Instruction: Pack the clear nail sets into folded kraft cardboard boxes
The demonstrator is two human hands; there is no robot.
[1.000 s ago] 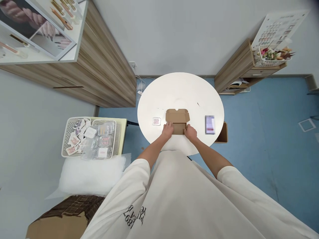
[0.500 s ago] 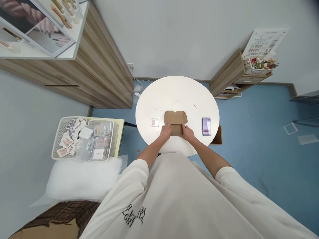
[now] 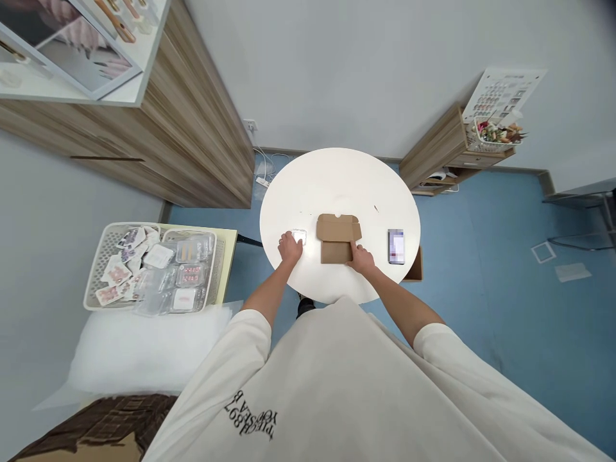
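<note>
An open brown cardboard box lies on the white oval table, its lid folded back toward the wall. My right hand grips the box's right side, fingers at the edge near the lid fold. To the left, my left hand is at a small clear plastic case, fingers curled over its left part and hiding some of it. The case still rests at table level, as far as I can see.
A phone lies on the table's right side. Left of the table, white baskets hold cards and clear cases beside white wrapping sheets. A wooden cabinet stands back left, and a small shelf unit back right.
My left hand has let go of the box's left side and moved left onto the clear plastic case. My right hand has stayed at the box. The view has shifted slightly.
</note>
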